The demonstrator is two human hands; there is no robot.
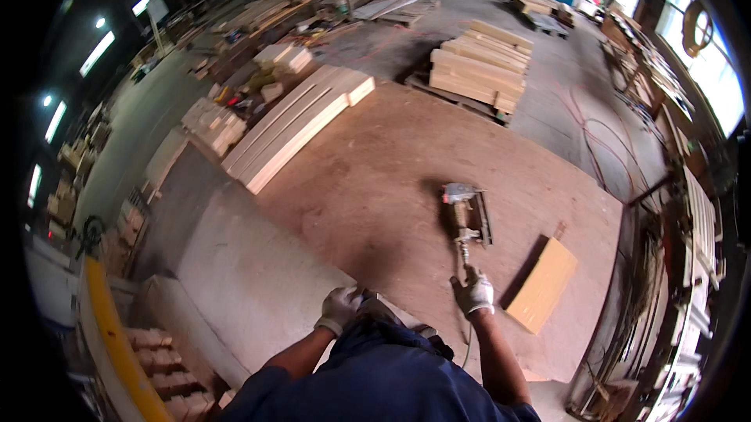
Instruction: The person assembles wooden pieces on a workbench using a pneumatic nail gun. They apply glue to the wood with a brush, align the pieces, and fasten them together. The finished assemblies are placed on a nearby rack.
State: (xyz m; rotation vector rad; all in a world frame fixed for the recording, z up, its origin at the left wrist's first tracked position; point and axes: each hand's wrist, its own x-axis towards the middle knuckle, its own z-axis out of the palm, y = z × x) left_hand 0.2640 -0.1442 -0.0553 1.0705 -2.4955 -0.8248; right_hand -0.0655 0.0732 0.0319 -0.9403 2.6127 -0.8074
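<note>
A nail gun with a red-and-grey head lies on the brown board tabletop, its hose end toward me. My right hand, in a white glove, is at the air hose just behind the tool, thumb on one side and fingers on the other. Below that hand a thin green stretch of hose runs back toward my body. My left hand, in a greyish glove, is curled close to my waist at the near table edge; its fingertips are partly hidden. To the right of my right hand lies a light wooden block.
Long pale beams lie side by side at the far left of the table. Stacked boards rest on a pallet beyond the far edge. Loose hoses trail across the floor at right. Racked timber lines the right side; a yellow rail stands at left.
</note>
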